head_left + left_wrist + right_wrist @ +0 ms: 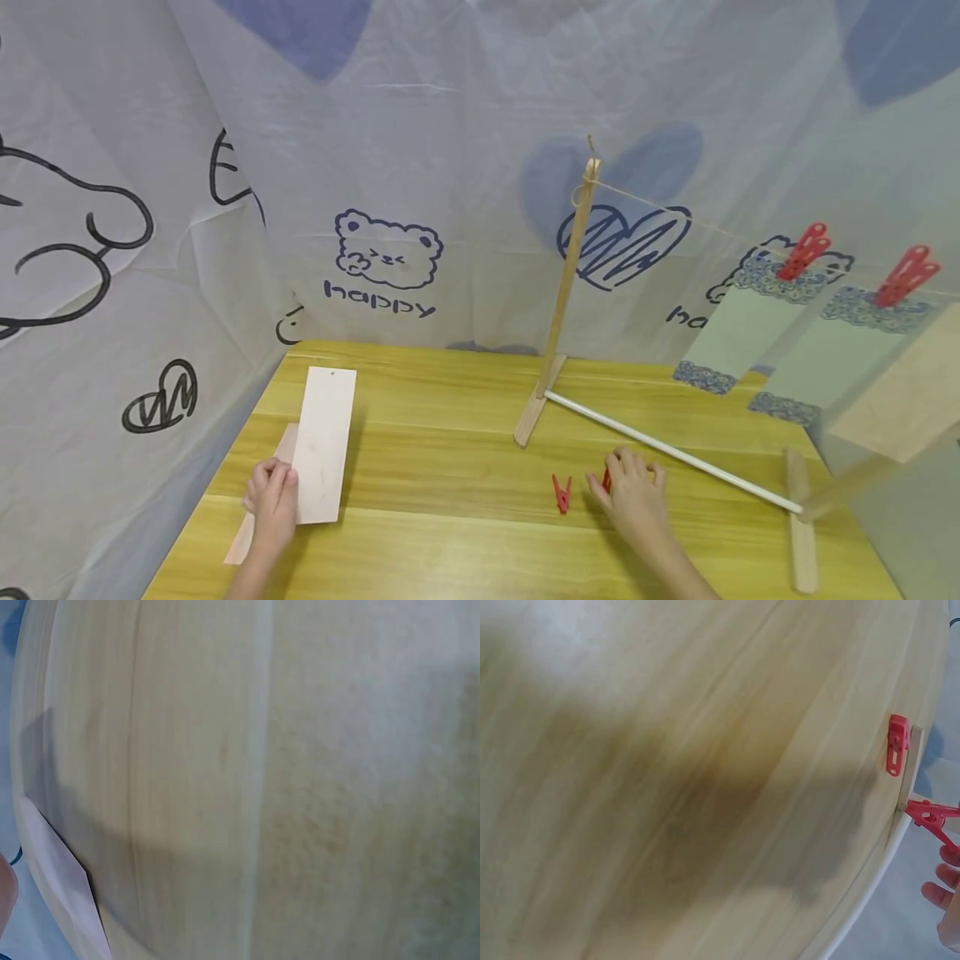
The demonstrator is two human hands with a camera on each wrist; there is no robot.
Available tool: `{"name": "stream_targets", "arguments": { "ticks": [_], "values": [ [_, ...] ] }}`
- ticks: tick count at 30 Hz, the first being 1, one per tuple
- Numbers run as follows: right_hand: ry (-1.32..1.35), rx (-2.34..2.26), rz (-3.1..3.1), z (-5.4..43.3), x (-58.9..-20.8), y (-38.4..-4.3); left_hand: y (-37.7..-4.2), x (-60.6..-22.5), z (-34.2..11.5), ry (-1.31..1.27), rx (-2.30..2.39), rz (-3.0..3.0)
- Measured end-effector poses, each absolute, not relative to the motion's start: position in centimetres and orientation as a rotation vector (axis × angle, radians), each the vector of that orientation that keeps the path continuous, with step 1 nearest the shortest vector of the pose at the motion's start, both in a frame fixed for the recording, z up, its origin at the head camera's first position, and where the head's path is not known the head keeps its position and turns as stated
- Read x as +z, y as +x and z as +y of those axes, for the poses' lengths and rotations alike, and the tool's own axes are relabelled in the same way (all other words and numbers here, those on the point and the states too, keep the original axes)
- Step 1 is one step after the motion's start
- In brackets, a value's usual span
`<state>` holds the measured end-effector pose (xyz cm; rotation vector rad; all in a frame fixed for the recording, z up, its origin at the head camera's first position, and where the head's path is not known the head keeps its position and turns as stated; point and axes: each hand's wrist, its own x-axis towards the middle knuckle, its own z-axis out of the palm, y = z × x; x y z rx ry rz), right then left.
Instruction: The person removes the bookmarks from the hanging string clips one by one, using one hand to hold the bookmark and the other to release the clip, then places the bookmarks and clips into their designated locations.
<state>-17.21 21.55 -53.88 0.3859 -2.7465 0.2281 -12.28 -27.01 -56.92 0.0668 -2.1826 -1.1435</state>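
Observation:
On the left of the head view, my left hand [273, 504] pinches a long pale card [324, 450] by its side edge; a small hole shows near the card's top. A second pinkish card [240, 542] lies partly behind that hand. In the left wrist view, part of a card [71, 889] and a fingertip [6, 892] appear at the lower left. My right hand [636, 498] grips a red clothespin [930, 816], mostly hidden by the fingers in the head view. Just left of it, another red clothespin [562, 495] lies on the wooden table [442, 467].
A wooden post [570, 275] on a flat foot [529, 412] carries a string running right. Two lace-patterned cards [757, 321] hang from it by red clothespins [804, 252]. A white rod [667, 448] joins the posts' feet low over the table. Printed cloth [465, 125] stands behind.

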Motion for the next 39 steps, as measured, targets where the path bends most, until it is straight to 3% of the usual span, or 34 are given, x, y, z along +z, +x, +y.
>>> {"name": "stream_targets", "arguments": {
  "ticks": [39],
  "values": [
    [0.336,0.256,-2.805,21.5,-56.2,-16.6,-9.1,-58.4,-32.1,0.177,-0.733,-2.659]
  ]
}}
